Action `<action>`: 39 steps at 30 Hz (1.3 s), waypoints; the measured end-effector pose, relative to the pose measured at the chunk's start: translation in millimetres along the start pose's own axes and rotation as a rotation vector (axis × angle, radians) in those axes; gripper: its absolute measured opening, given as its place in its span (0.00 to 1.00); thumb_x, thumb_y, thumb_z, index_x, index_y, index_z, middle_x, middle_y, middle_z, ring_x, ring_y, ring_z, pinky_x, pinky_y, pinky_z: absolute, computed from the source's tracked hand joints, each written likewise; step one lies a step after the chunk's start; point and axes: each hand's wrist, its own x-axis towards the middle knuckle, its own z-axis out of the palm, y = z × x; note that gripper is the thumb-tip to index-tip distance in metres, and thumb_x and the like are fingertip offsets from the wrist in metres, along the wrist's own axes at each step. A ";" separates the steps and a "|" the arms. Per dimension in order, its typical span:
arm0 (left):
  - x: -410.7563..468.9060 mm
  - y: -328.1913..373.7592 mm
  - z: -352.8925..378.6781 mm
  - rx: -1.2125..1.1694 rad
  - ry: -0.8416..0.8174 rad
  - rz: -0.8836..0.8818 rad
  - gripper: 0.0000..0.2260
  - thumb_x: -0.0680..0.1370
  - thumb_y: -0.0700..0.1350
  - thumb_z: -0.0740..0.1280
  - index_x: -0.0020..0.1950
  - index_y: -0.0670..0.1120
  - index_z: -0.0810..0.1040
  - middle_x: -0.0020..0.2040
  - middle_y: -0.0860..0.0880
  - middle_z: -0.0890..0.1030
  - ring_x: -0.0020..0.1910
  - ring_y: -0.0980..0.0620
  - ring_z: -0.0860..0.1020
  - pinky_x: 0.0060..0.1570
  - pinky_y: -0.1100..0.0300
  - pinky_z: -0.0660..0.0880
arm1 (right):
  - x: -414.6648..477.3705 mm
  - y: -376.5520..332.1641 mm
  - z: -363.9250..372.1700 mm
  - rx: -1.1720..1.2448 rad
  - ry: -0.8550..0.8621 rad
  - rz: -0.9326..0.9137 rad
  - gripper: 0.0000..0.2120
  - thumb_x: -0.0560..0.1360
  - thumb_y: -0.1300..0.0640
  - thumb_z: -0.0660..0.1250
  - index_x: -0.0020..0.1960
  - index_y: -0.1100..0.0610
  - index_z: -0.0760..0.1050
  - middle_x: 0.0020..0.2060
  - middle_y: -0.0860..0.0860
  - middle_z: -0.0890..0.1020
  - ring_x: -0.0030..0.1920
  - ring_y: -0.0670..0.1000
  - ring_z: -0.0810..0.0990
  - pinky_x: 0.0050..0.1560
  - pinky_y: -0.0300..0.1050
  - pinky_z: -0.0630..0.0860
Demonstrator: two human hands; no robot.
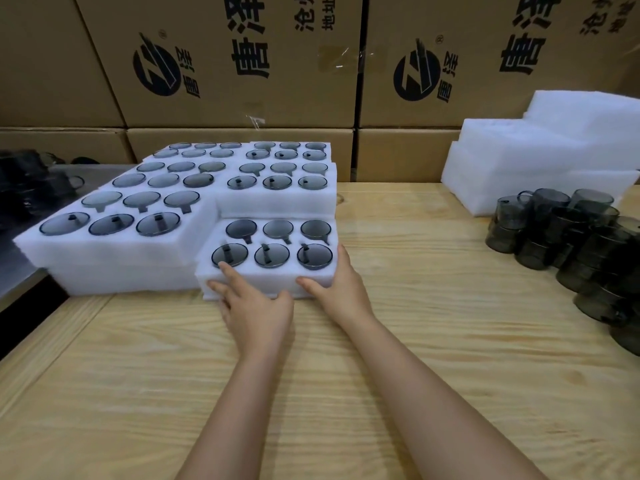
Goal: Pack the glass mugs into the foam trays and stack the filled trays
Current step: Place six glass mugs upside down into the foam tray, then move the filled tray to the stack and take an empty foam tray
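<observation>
Pine-plank table (311,393), printed cardboard cartons (242,64) walling the back. Left hand (256,313) flat, fingers spread, pressing the near edge of a foam tray (273,277) at frame centre. Right hand (341,285) straight-fingered against the tray's near right corner, thumb on the front wall. Six smoked glass mugs (272,255) fill its pockets. Tray butts against filled trays (114,247) stacked at left and behind. Loose mugs (568,244) stacked at far right. Empty foam trays (519,161) upper right.

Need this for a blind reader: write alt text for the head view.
Left hand and right hand touch a foam tray of six glass mugs on a wooden table, beside stacks of filled trays. Loose mugs and empty foam sit right, cardboard boxes behind.
</observation>
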 end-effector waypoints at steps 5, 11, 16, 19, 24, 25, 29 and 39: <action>-6.4 -1.0 6.3 0.093 -0.019 0.058 0.46 0.74 0.51 0.68 0.77 0.45 0.37 0.74 0.29 0.40 0.76 0.38 0.43 0.74 0.49 0.43 | -0.9 -2.0 -6.8 0.026 -0.068 -0.046 0.37 0.67 0.49 0.75 0.70 0.46 0.60 0.63 0.40 0.75 0.62 0.44 0.74 0.61 0.48 0.73; -22.5 6.0 10.2 0.354 0.129 0.669 0.41 0.66 0.38 0.67 0.77 0.43 0.53 0.77 0.35 0.50 0.76 0.38 0.46 0.72 0.38 0.40 | 27.5 -3.8 -74.5 0.067 -0.069 0.059 0.20 0.77 0.43 0.62 0.63 0.52 0.75 0.58 0.45 0.79 0.60 0.47 0.76 0.54 0.37 0.69; -21.7 5.9 10.5 0.366 0.033 0.817 0.35 0.64 0.38 0.63 0.72 0.39 0.67 0.75 0.35 0.59 0.74 0.39 0.53 0.70 0.40 0.53 | 97.3 -13.8 -172.8 -0.535 0.363 -0.014 0.22 0.77 0.52 0.61 0.69 0.59 0.67 0.66 0.55 0.71 0.66 0.56 0.68 0.64 0.49 0.65; -20.9 6.3 9.1 0.363 0.028 0.662 0.34 0.65 0.41 0.62 0.72 0.39 0.66 0.76 0.34 0.55 0.76 0.37 0.52 0.72 0.40 0.49 | 135.0 -11.9 -227.4 -0.837 0.458 0.038 0.27 0.76 0.53 0.63 0.71 0.62 0.60 0.69 0.58 0.65 0.67 0.61 0.63 0.66 0.56 0.63; -19.0 4.4 12.0 0.368 0.048 0.628 0.33 0.64 0.41 0.63 0.71 0.38 0.68 0.75 0.34 0.57 0.75 0.36 0.53 0.71 0.37 0.53 | 172.8 -0.4 -291.5 -0.944 0.440 0.234 0.35 0.76 0.53 0.63 0.75 0.59 0.49 0.75 0.54 0.54 0.68 0.65 0.60 0.66 0.59 0.62; -18.3 4.8 12.2 0.367 0.050 0.620 0.33 0.64 0.41 0.63 0.71 0.38 0.68 0.75 0.34 0.57 0.75 0.36 0.53 0.71 0.37 0.53 | 178.3 2.9 -298.4 -0.940 0.395 0.273 0.35 0.76 0.53 0.64 0.75 0.59 0.49 0.74 0.55 0.55 0.68 0.66 0.60 0.65 0.59 0.63; -17.4 5.3 13.3 0.354 0.067 0.596 0.34 0.64 0.41 0.63 0.71 0.38 0.67 0.75 0.35 0.57 0.75 0.36 0.54 0.70 0.37 0.55 | 188.5 9.8 -306.1 -0.998 0.285 0.309 0.30 0.76 0.54 0.64 0.72 0.62 0.56 0.68 0.62 0.61 0.64 0.68 0.65 0.60 0.59 0.68; -16.9 4.2 13.4 0.356 0.103 0.622 0.32 0.68 0.47 0.53 0.72 0.38 0.65 0.75 0.34 0.57 0.75 0.36 0.54 0.70 0.40 0.53 | 189.8 18.8 -300.7 -1.022 0.276 0.180 0.17 0.78 0.58 0.63 0.62 0.66 0.66 0.60 0.65 0.67 0.54 0.66 0.72 0.52 0.55 0.71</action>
